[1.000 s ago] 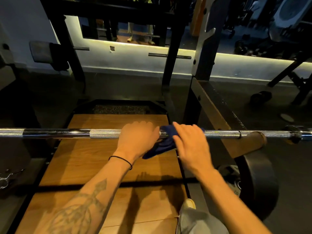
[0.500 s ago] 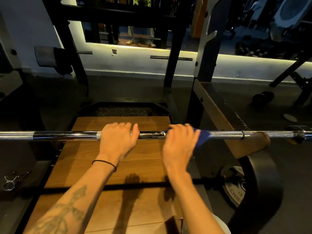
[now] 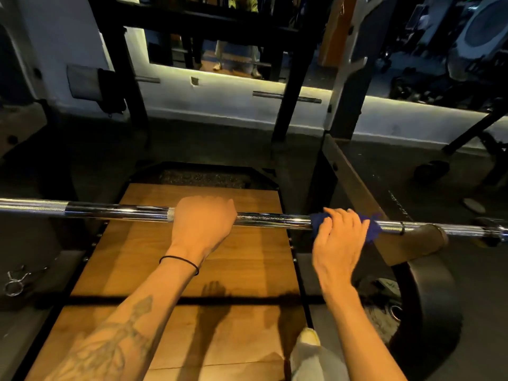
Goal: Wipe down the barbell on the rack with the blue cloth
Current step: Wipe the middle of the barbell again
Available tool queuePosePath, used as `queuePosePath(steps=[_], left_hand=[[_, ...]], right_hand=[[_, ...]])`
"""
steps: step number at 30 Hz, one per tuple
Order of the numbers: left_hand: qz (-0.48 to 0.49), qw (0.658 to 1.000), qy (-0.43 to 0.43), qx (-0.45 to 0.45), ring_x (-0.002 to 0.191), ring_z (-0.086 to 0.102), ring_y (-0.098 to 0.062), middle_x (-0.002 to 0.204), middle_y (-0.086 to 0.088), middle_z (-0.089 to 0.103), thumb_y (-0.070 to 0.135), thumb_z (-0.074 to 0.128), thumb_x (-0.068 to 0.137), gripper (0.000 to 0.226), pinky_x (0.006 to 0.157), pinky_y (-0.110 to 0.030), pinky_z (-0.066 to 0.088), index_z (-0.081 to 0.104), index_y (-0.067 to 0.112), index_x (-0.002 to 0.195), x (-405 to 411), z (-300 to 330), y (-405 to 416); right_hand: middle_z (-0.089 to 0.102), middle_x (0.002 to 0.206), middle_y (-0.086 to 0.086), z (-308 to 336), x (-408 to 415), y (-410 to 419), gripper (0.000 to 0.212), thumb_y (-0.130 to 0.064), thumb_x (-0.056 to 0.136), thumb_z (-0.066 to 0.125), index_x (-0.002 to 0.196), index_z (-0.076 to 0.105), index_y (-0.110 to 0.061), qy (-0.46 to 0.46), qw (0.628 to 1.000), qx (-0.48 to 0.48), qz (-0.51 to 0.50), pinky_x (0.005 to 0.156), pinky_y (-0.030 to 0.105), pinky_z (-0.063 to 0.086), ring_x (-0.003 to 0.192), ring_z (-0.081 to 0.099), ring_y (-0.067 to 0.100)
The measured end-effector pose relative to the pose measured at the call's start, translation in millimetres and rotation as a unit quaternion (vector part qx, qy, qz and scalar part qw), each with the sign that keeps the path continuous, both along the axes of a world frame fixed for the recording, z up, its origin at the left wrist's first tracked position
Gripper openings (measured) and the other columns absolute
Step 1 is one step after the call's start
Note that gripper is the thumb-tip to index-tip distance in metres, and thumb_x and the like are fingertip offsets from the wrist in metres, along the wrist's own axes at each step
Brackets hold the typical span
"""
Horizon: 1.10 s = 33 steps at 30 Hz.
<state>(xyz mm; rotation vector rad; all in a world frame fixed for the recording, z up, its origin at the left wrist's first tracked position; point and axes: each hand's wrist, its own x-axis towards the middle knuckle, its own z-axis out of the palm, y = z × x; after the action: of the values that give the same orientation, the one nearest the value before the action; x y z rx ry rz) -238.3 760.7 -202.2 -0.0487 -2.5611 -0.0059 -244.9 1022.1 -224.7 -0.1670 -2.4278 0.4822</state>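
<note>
Right hand (image 3: 339, 237), fingers curled round the blue cloth (image 3: 372, 228), has slid rightward along the barbell (image 3: 269, 219) since a second ago — wiping advances toward the sleeve — left hand (image 3: 203, 224) grips bare shaft.

Dim gym room, dark rubber floor (image 3: 220, 144), wooden lifting platform (image 3: 228, 270) underfoot, white wall (image 3: 233, 103) lit by a warm light strip (image 3: 275, 83), mirror (image 3: 236, 31) above, black rack uprights (image 3: 126, 78), black weight plate (image 3: 431, 306) at right.
</note>
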Motion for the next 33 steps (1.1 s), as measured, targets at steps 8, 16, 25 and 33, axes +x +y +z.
queuePosePath(steps=[8, 16, 25, 33], left_hand=[[0.007, 0.999, -0.019, -0.030, 0.060, 0.060, -0.024, 0.065, 0.000, 0.063, 0.042, 0.029, 0.102, 0.048, 0.060, -0.035, 0.032, 0.058, 0.023, 0.069, -1.1, 2.9, -1.1], [0.002, 1.000, -0.005, -0.020, 0.057, 0.054, -0.023, 0.060, 0.000, 0.053, 0.044, 0.023, 0.102, 0.051, 0.059, -0.033, 0.028, 0.053, 0.022, 0.067, 3.5, -0.4, -2.4], [0.005, 0.999, -0.048, -0.012, 0.064, 0.056, -0.019, 0.068, 0.003, 0.055, 0.045, 0.020, 0.104, 0.047, 0.061, -0.033, 0.034, 0.050, 0.025, 0.074, 7.0, 5.6, -0.4], [-0.021, 0.996, -0.075, -0.048, 0.069, 0.061, -0.024, 0.076, 0.000, 0.064, 0.038, 0.025, 0.105, 0.043, 0.064, -0.036, 0.034, 0.060, 0.023, 0.085, 12.2, 8.1, -8.7]], right_hand=[[0.063, 0.125, 0.002, -0.3, 26.5, -123.7, 0.039, -0.029, 0.101, 0.039, 0.130, 0.063, -0.017, 0.005, 0.978, 0.068, 0.196, 0.117, 0.048, 0.028, 0.121, 0.055, 0.023], [0.065, 0.115, 0.010, 9.5, 9.0, 22.4, 0.039, -0.031, 0.103, 0.040, 0.125, 0.064, -0.010, 0.007, 0.985, 0.119, 0.124, 0.105, 0.048, 0.038, 0.108, 0.059, 0.033], [0.067, 0.113, 0.007, -3.2, 10.7, -112.2, 0.038, -0.026, 0.101, 0.034, 0.112, 0.069, -0.013, 0.017, 1.000, -0.007, 0.017, 0.119, 0.056, 0.022, 0.127, 0.052, 0.032], [0.064, 0.109, 0.008, 8.4, 9.6, -55.6, 0.038, -0.031, 0.102, 0.041, 0.125, 0.063, -0.010, 0.006, 0.959, 0.164, 0.230, 0.103, 0.047, 0.038, 0.101, 0.058, 0.032]])
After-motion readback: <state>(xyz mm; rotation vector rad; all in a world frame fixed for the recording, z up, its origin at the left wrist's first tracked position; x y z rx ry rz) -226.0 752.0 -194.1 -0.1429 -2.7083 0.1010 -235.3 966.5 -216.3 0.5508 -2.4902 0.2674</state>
